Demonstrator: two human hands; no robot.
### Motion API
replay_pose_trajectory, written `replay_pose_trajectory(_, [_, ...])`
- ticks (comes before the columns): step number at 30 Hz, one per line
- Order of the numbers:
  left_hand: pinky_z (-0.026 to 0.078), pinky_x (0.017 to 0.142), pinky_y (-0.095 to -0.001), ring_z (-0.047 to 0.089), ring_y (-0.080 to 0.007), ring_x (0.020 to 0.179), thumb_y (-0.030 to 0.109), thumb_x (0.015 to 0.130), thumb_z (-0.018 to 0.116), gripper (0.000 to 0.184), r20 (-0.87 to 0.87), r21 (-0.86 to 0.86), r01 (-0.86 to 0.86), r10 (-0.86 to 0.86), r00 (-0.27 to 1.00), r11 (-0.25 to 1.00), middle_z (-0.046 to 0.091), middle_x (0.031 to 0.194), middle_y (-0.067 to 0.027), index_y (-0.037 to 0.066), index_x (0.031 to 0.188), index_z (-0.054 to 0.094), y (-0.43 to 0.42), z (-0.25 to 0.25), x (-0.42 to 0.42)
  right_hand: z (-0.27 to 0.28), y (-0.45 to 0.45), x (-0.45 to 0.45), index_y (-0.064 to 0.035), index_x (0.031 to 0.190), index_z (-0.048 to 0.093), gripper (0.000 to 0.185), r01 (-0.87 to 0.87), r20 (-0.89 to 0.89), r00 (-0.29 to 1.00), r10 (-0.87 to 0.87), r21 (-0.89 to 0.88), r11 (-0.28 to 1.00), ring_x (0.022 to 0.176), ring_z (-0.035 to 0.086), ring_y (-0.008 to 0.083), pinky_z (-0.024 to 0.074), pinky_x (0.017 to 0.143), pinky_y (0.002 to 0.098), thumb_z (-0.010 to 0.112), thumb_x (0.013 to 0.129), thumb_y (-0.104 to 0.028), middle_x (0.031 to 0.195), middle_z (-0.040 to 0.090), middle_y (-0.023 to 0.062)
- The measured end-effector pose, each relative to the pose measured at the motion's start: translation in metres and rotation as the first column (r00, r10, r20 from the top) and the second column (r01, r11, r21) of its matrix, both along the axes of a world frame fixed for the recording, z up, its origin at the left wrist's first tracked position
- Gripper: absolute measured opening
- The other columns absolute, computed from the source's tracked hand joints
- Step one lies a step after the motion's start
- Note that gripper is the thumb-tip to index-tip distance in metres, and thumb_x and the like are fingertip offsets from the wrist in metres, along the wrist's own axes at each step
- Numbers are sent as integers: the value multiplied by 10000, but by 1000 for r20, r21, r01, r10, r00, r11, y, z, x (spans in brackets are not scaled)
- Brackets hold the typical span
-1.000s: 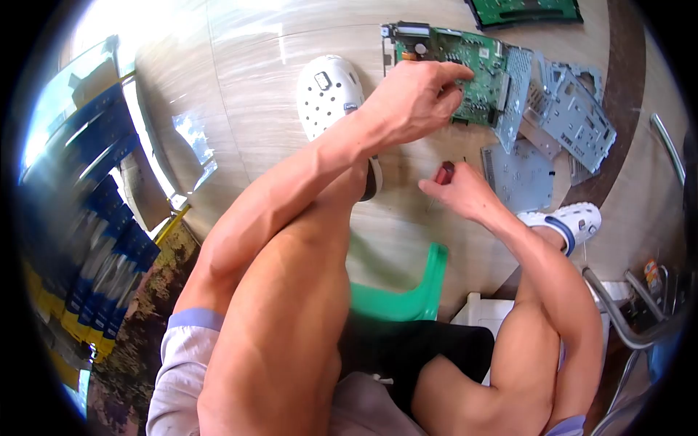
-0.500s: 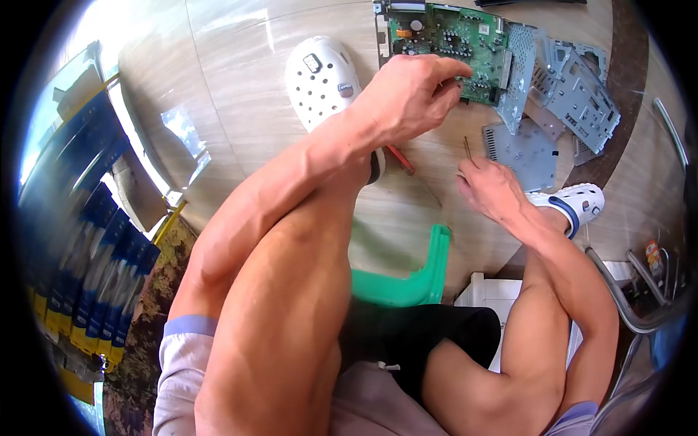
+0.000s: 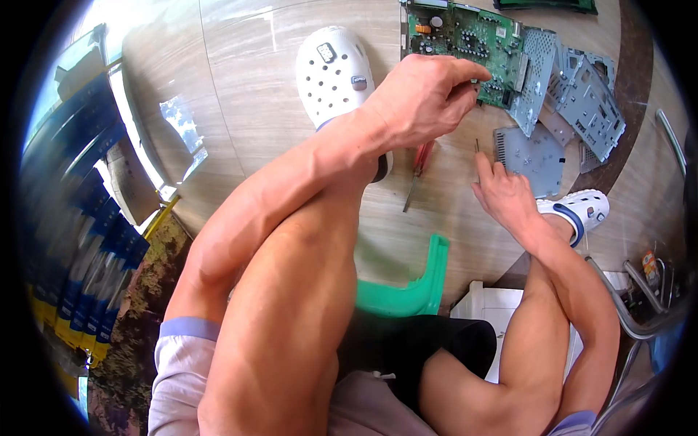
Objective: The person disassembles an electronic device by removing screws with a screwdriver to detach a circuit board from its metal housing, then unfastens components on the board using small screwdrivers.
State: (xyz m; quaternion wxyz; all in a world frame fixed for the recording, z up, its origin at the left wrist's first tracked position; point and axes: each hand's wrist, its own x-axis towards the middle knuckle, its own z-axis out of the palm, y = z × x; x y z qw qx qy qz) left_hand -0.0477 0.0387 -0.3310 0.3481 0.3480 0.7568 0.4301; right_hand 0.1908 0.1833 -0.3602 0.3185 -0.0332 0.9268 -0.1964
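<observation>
My left hand [image 3: 429, 98] is closed over the near edge of a green circuit board [image 3: 465, 36], its index finger reaching right and its other fingers curled. What those fingers hold, if anything, is hidden. Below the wrist shows a red-handled tool [image 3: 421, 156] with a thin metal shaft slanting down-left; I cannot tell if it lies on the floor or hangs from the hand. My right hand [image 3: 507, 195] is closed, with a thin metal rod [image 3: 477, 145] poking up beyond the index fingertip. Beside it lies a flat grey metal plate [image 3: 534, 160] with small pieces on it.
Bent perforated metal panels [image 3: 590, 105] are stacked right of the board. A dark green part [image 3: 545, 6] sits at the top edge. White clogs [image 3: 334, 80] are on my feet. Near my legs are a green plastic stool [image 3: 403, 296], a white box [image 3: 487, 309] and metal tubing [image 3: 618, 312].
The view has shifted slightly. The red-handled tool has turned, its shaft swinging from down-right to down-left. My right hand has moved a little down and away from the board.
</observation>
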Motion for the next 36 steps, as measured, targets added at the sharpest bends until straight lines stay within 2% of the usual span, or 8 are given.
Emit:
replay_pose_trajectory(5, [570, 723, -341, 708, -230, 735, 98, 938, 627, 287, -18, -26, 23, -23, 1000, 999, 718, 851, -171, 37, 1206, 709, 3, 0, 2, -8, 14, 18, -37, 1208, 561, 405, -241, -32, 971, 239, -67, 968, 684, 700, 314, 559, 542, 429, 677, 827, -107, 836, 631, 145])
replay_pose_trajectory(12, [563, 699, -346, 689, -234, 697, 104, 932, 617, 299, 1, -105, 44, -44, 999, 993, 698, 809, -169, 41, 1210, 708, 10, 1, 4, -29, 0, 17, -49, 985, 599, 246, -305, -112, 949, 296, -71, 950, 748, 701, 268, 559, 544, 399, 666, 753, -95, 816, 638, 106])
replay_pose_trajectory(16, [573, 782, -451, 698, -395, 822, 132, 894, 591, 298, 61, -119, 16, -9, 998, 993, 718, 888, -211, 49, 1144, 730, 12, 3, 3, -7, -8, -7, -45, 932, 599, 204, -268, -175, 953, 246, -114, 957, 746, 699, 273, 570, 564, 399, 667, 740, -60, 793, 639, 102])
replay_pose_trajectory(19, [564, 709, -348, 690, -231, 708, 108, 935, 617, 316, 78, -117, 15, -6, 997, 993, 707, 840, -174, 38, 1233, 695, 12, 4, 0, 22, 2, -32, -64, 910, 560, 230, -182, -192, 972, 136, -246, 952, 742, 703, 257, 576, 574, 393, 700, 728, -65, 789, 632, 97])
replay_pose_trajectory(25, [563, 778, -319, 692, -160, 801, 144, 969, 622, 322, 298, -240, -37, 110, 948, 970, 739, 898, -145, 23, 1261, 680, 19, 10, -8, 68, 38, -60, -41, 1032, 620, 289, 94, -193, 947, -258, -598, 796, 686, 668, 240, 559, 585, 385, 738, 771, 0, 853, 673, 99])
replay_pose_trajectory(28, [562, 790, -314, 687, -153, 819, 161, 984, 621, 327, 368, -233, -90, 173, 914, 968, 743, 920, -134, 15, 1272, 675, 19, 6, -8, 106, 52, -66, -30, 1093, 673, 329, 398, -62, 833, -549, -621, 675, 651, 651, 210, 553, 596, 340, 778, 788, 35, 884, 707, 100])
replay_pose_trajectory(31, [562, 803, -313, 688, -156, 834, 166, 985, 622, 334, 385, -258, -103, 200, 901, 961, 743, 931, -130, 10, 1275, 675, 23, 6, -10, 109, 59, -75, -23, 1093, 703, 291, 476, -265, 583, -768, -655, 587, 658, 663, 181, 548, 618, 293, 791, 823, 43, 886, 724, 104])
replay_pose_trajectory(36, [565, 821, -325, 695, -165, 867, 170, 979, 621, 343, 371, -303, -22, 139, 918, 953, 746, 942, -122, 8, 1275, 680, 32, -1, -10, 83, 81, -99, 26, 1164, 667, 275, 375, -467, 548, -694, -605, 703, 864, 670, 183, 545, 748, 286, 745, 901, 42, 1040, 707, 133])
